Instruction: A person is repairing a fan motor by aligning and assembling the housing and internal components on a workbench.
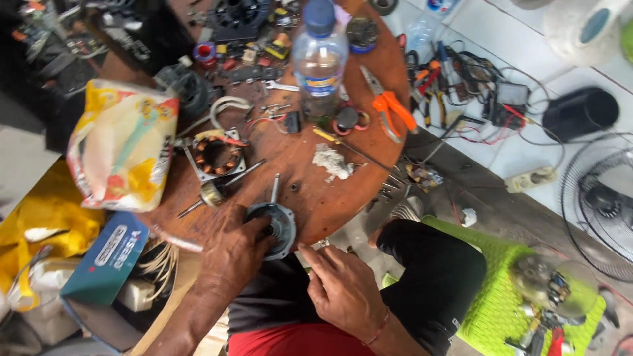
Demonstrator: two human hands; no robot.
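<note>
Curling left hand [234, 254] seemingly grips motor cover [275, 227]

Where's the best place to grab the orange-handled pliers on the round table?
Take the orange-handled pliers by the two orange grips, coming from above on the table-edge side. The grips splay apart toward the rim and lie clear, while the metal nose points toward the water bottle, which crowds it.

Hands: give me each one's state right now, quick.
Left hand: closed on the round grey motor cover at the table edge.
Right hand: holds nothing, forefinger pointing toward the cover, other fingers curled.
</note>
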